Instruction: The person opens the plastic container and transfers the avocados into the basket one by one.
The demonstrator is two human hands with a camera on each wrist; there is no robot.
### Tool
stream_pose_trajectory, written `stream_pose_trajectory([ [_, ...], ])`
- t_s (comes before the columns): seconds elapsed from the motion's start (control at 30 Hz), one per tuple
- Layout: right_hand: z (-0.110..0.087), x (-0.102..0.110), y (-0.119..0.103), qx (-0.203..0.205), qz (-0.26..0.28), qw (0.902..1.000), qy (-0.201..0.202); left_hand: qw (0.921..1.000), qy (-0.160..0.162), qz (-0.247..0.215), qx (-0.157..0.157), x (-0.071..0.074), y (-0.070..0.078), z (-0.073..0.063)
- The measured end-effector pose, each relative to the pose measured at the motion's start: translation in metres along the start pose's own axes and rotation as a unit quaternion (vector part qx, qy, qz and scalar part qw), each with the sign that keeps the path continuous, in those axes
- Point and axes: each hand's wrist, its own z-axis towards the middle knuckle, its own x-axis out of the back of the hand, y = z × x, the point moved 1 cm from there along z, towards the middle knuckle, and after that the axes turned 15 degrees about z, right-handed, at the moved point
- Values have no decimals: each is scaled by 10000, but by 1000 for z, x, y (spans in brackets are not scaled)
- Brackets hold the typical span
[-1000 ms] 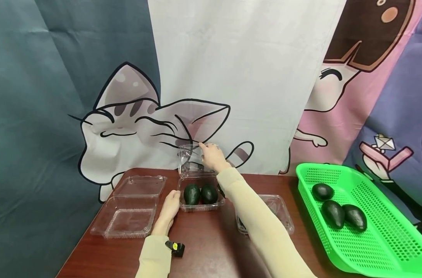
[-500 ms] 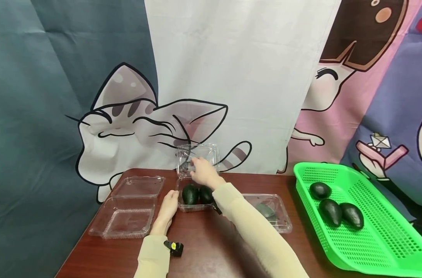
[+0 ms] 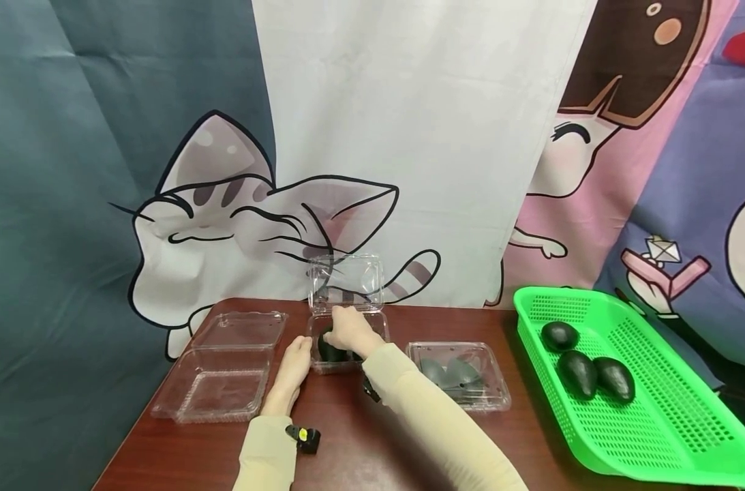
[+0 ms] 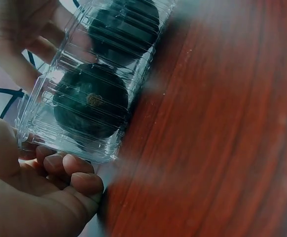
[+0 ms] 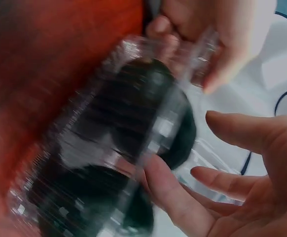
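My left hand (image 3: 295, 361) pinches the left edge of a transparent plastic clamshell container (image 3: 332, 369), its fingers curled against the end wall in the left wrist view. Two dark green avocados lie side by side inside; the left avocado (image 3: 329, 349) is partly covered by my right hand (image 3: 350, 332). In the right wrist view, a right fingertip (image 5: 156, 168) dips over the rim between the two avocados (image 5: 185, 131), while the thumb (image 5: 227, 121) stays apart from them. The container's hinged lid (image 3: 347, 276) stands raised at the back.
An open transparent container (image 3: 225, 416) lies at the left. Right of centre is a closed container (image 3: 497, 385) with avocado shapes under its lid. A green plastic basket (image 3: 666, 409) holds three avocados (image 3: 577, 374). Behind the wooden table (image 3: 347, 436) hangs a printed cloth (image 3: 439, 136).
My right hand has come down from the raised lid and moved slightly left over the avocados. The lid stays upright without it. My left hand keeps its place at the container's side.
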Motion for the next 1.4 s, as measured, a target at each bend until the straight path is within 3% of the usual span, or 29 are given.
stream_pose_trajectory([
  [0.2, -1, -20, 4, -307, 34, 9990, -309, 9997, -199, 3, 105, 0, 0, -3],
  [0.53, 1, -37, 8, -270, 308, 9991, -119, 10000, 47, 22, -28, -1, 2, -1],
  [0.83, -1, -41, 10, -216, 510, 9985, 33, 9999, -68, -97, 71, 0, 0, -1],
  [1.13, -6, -29, 1, 49, 369, 9993, 81, 9993, -41, -311, 182, -2, -2, -1],
  [1.4, -17, 9, -9, 652, 233, 9974, 176, 9987, 64, -457, 211, -2, -2, -1],
])
